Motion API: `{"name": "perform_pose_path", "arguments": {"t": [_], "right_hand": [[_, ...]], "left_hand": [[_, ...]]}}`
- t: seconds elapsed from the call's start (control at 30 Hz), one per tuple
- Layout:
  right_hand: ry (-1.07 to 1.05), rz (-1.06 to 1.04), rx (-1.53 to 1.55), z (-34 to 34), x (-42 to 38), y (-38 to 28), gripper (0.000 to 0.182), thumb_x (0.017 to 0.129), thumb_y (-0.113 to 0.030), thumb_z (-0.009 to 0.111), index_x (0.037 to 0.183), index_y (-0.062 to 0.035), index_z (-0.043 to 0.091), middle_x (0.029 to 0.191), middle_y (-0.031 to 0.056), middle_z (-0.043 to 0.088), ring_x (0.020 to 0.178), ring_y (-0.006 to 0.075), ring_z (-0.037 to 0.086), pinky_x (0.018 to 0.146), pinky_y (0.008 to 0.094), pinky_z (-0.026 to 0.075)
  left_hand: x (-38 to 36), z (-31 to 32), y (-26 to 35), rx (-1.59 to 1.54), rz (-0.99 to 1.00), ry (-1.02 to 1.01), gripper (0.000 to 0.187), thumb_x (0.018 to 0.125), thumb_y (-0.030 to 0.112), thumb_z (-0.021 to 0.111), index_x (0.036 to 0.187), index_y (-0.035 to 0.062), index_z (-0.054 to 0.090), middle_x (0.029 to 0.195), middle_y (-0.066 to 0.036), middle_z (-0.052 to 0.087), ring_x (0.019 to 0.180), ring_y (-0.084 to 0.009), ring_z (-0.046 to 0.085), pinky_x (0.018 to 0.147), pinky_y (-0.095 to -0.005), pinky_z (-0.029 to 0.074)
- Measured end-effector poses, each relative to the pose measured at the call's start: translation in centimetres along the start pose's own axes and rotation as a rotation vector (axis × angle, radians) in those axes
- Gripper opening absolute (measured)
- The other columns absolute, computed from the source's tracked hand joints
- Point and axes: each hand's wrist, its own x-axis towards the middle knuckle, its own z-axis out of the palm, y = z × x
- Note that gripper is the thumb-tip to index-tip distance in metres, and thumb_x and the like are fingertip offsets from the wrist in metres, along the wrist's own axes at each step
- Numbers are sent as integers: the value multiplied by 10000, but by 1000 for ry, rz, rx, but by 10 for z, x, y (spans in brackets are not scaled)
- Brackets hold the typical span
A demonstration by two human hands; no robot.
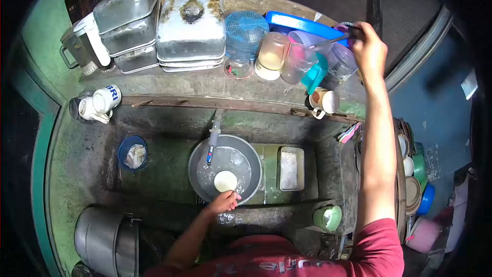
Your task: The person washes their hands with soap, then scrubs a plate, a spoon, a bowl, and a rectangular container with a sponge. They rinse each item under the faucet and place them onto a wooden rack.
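My left hand (224, 202) is closed at the near rim of a large metal basin (258, 169) holding water. Its fingers pinch the edge of a small round white dish (225, 181), which may be a lid, over the water. My right hand (370, 51) reaches up to the ledge at the right, wrapped round the dark handle of a knife (328, 41) with a thin metal blade. The blade points left, above clear plastic containers (294, 64) and a teal plastic piece (314, 73). Above the basin hangs a tap (213, 138).
Stacked metal pans (190, 25) and a blue tray (302, 23) stand on the ledge (174, 84). Mugs (106, 99) sit at the left. A blue bowl (121, 150) and a rectangular tin (301, 169) lie in the sink. A green cup (334, 217) is near the front right.
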Motion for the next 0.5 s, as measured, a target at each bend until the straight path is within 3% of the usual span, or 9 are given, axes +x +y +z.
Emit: {"name": "perform_pose_path", "arguments": {"t": [0.03,0.17,0.2,0.3,0.33,0.4,0.43,0.5], "right_hand": [[-70,-64,-37,17,3,4,295,782,-3,608,1060,-101,623,925,224,650,898,408,633,733,445,519],[-357,-8,-14,73,-2,11,289,779,-19,600,1061,-86,610,941,225,650,915,420,621,751,474,502],[-481,122,78,80,-3,11,260,798,-78,622,1058,-84,611,951,242,642,939,412,619,784,473,496],[-595,337,194,100,-15,22,340,812,-158,666,1146,-127,608,979,209,670,988,370,637,839,443,495],[-601,338,194,97,-19,21,340,812,-158,666,1146,-127,608,979,209,670,988,370,637,839,443,495],[-445,109,67,87,-32,22,439,801,-181,694,1222,-129,578,1045,196,666,1019,356,630,886,427,487],[-528,280,48,69,-32,5,536,793,-199,724,1292,-141,538,1231,187,598,1149,339,571,984,419,441],[-262,66,-16,65,-52,21,475,803,-171,698,1254,-109,562,1158,193,621,1043,372,614,915,424,477]], "left_hand": [[1,1,-5,-1,0,-2,352,1037,313,350,1087,49,577,810,-18,569,675,-81,533,639,-230,473],[0,-2,-22,-39,-127,62,375,1038,332,338,1077,48,580,778,-18,556,665,-89,535,617,-235,480],[0,-6,-30,-37,-117,65,384,1037,339,332,1078,47,579,776,-18,554,662,-90,533,617,-235,480],[-5,-10,-31,-50,-182,83,402,1035,352,325,1077,46,581,777,-23,553,664,-96,530,634,-243,480],[-9,-11,-30,-29,-180,125,400,1033,353,329,1076,47,584,778,-24,555,670,-99,530,639,-249,482],[-14,-15,-28,-46,-190,194,388,1028,351,345,1062,52,590,782,-26,562,690,-103,531,645,-264,485],[-14,-19,-33,-54,-195,193,388,1028,351,345,1062,52,590,782,-26,562,690,-103,531,645,-264,485],[-10,-28,-50,-129,-169,280,388,1005,385,409,1042,57,613,757,-20,568,608,-90,514,566,-241,469]]}}
